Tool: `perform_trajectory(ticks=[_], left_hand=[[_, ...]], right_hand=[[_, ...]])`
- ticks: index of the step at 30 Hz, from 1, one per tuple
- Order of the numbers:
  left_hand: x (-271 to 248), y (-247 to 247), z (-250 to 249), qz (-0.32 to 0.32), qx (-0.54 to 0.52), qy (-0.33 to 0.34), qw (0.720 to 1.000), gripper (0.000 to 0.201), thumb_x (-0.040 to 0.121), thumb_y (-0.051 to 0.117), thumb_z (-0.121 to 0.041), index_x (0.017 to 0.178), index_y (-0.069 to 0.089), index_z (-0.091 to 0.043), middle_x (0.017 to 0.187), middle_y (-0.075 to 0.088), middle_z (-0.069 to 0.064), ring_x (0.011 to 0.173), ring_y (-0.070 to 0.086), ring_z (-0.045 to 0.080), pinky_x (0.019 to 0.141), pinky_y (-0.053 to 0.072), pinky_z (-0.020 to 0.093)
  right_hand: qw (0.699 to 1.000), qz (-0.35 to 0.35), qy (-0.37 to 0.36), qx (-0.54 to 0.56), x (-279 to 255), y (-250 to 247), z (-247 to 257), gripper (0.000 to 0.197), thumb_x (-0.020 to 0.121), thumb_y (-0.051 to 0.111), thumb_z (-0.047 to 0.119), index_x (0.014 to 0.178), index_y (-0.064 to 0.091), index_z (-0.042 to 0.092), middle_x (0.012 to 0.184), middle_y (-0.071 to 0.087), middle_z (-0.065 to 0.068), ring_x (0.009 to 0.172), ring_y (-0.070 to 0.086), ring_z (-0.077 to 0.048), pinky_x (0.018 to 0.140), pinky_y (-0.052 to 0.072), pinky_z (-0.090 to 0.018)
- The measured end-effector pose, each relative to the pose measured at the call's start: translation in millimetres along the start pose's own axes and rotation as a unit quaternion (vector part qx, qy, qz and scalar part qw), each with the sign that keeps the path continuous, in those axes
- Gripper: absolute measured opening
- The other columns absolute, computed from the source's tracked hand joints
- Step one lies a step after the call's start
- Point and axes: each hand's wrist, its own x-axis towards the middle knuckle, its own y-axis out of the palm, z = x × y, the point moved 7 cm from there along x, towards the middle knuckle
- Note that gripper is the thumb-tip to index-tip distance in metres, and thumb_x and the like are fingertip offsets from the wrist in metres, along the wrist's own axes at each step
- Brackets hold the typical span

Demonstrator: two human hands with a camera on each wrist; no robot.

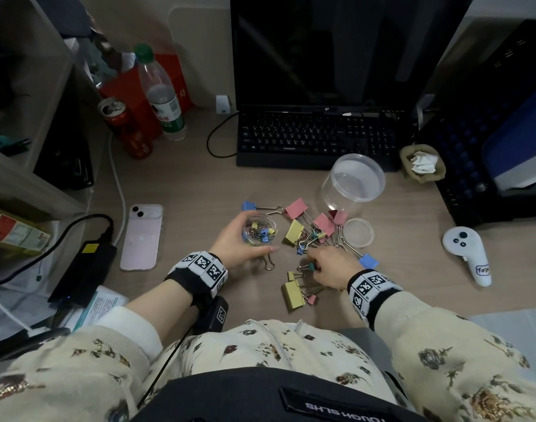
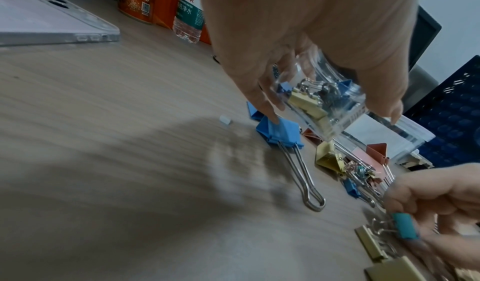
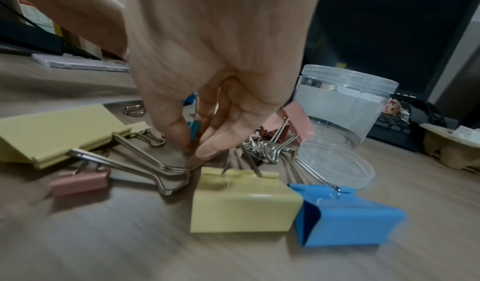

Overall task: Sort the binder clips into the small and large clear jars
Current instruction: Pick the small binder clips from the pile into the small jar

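Left hand (image 1: 234,239) grips small clear jar (image 1: 259,228) holding small clips, tilted above table (image 1: 184,184) | Right hand (image 1: 327,264) pinches teal small clip (image 1: 311,266) at pile's 6 o'clock | Large clear jar (image 1: 352,181) stands at pile's 1 o'clock, loose binder clips (image 1: 309,229) scattered between.

The right hand's fingers (image 3: 182,129) hid most of the small teal metal binder clip (image 3: 194,128); the wood-grain worktop (image 2: 103,162) was motion-blurred in both wrist views, and the large yellow metal binder clip (image 2: 389,271) was cut off by the frame's bottom edge.
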Motion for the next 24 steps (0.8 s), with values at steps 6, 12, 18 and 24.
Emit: perform_trajectory(ticks=[6, 12, 18, 24], left_hand=[[1, 4, -1, 0.007, 0.008, -0.001, 1.000, 0.086, 0.061, 0.088, -0.040, 0.133, 0.046, -0.023, 0.128, 0.054, -0.010, 0.119, 0.049, 0.005, 0.104, 0.041, 0.025], [2, 7, 1, 0.018, 0.019, -0.013, 1.000, 0.090, 0.060, 0.088, -0.044, 0.136, 0.043, -0.026, 0.134, 0.053, -0.007, 0.124, 0.048, 0.009, 0.107, 0.042, 0.034], [2, 16, -1, 0.038, 0.019, -0.008, 0.999, 0.093, 0.054, 0.088, -0.052, 0.133, 0.046, -0.025, 0.128, 0.057, -0.007, 0.118, 0.054, 0.008, 0.105, 0.045, 0.035], [4, 24, -19, 0.058, -0.010, 0.014, 0.998, 0.086, 0.052, 0.080, -0.049, 0.128, 0.049, -0.025, 0.121, 0.059, -0.013, 0.113, 0.056, 0.001, 0.100, 0.046, 0.026]], right_hand=[[0.998, -0.029, 0.045, 0.025, -3, -9, -10, 0.026, 0.088, 0.057, 0.021, 0.113, 0.062, 0.021, 0.103, 0.067, -0.006, 0.090, 0.063, -0.025, 0.067, 0.046, -0.028], [0.987, -0.092, 0.055, 0.119, -4, -34, -10, 0.027, 0.088, 0.058, 0.030, 0.112, 0.064, 0.021, 0.092, 0.066, 0.000, 0.085, 0.062, -0.019, 0.074, 0.054, -0.034], [0.974, -0.181, -0.063, 0.119, -5, -87, 23, 0.030, 0.091, 0.058, 0.039, 0.117, 0.064, 0.026, 0.101, 0.066, 0.007, 0.086, 0.056, -0.009, 0.071, 0.048, -0.030], [0.965, -0.210, -0.095, 0.124, -10, -96, 40, 0.030, 0.088, 0.060, 0.050, 0.112, 0.062, 0.032, 0.090, 0.064, 0.015, 0.075, 0.054, -0.002, 0.066, 0.048, -0.030]])
